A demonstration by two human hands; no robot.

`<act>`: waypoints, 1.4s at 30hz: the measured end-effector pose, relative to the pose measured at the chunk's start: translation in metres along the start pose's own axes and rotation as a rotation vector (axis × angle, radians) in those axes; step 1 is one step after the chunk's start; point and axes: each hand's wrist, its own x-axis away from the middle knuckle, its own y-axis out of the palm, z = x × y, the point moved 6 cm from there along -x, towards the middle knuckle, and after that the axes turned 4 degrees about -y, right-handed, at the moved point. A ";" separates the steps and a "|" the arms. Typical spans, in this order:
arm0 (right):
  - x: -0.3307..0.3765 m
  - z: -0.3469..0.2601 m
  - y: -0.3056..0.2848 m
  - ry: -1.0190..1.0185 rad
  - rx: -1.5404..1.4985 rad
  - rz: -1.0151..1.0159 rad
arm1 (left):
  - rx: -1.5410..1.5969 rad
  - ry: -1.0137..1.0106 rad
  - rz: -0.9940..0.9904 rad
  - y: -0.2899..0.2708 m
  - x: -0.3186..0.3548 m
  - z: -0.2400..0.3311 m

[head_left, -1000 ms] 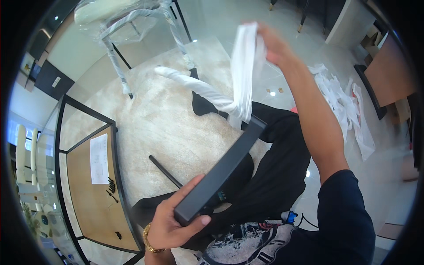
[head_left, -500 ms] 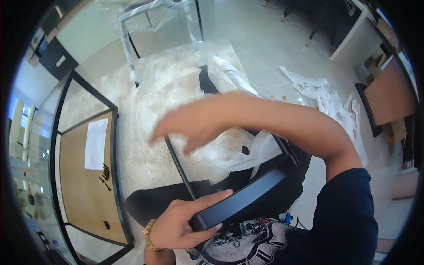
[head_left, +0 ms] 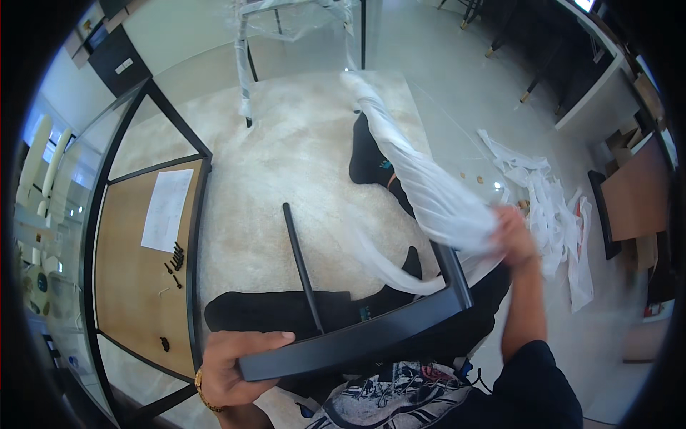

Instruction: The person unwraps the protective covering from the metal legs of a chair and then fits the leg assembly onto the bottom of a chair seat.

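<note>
The black metal frame (head_left: 357, 339) lies across the person's lap, looking stiff and fairly heavy, so the left hand (head_left: 232, 357) clamps the end of its flat bar while the right hand (head_left: 511, 232) pinches the light, limp, slippery white plastic wrapping (head_left: 429, 193) bunched on 1 leg. Compared with 0.5 s ago, the right arm has swung from across the body out to the right, drawing the wrapping taut.

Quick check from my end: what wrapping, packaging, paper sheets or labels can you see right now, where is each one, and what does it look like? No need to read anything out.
White plastic wrap: long crumpled sleeve pulled off the black frame by the right hand.
Left hand: grips the frame's near end.
Discarded wrapping: white scraps on the floor, right.
Paper sheet: white rectangle on the wooden panel, left.
Clear film: around a metal frame, top.
</note>
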 end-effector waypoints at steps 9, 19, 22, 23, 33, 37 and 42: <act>-0.100 -0.213 0.152 -0.535 0.688 -0.237 | -0.066 -0.058 -0.220 0.056 -0.043 0.008; -0.193 -0.147 0.236 -0.544 0.852 -0.637 | 0.022 0.052 -0.412 0.046 -0.040 0.001; -0.185 -0.200 0.128 -0.837 0.564 -0.164 | 0.098 0.152 -0.363 0.031 -0.039 -0.006; -0.175 -0.192 0.096 -0.771 0.443 0.171 | 0.114 0.165 -0.335 0.023 -0.037 -0.011; -0.025 0.017 0.157 -0.099 -1.017 -0.278 | 0.239 0.267 -0.199 -0.021 -0.018 -0.046; -0.031 0.007 0.036 0.021 -0.566 -0.070 | 0.232 0.290 -0.154 -0.033 -0.007 -0.045; -0.041 -0.143 -0.028 -0.251 -0.311 0.201 | 0.090 0.150 -0.391 0.000 -0.039 -0.019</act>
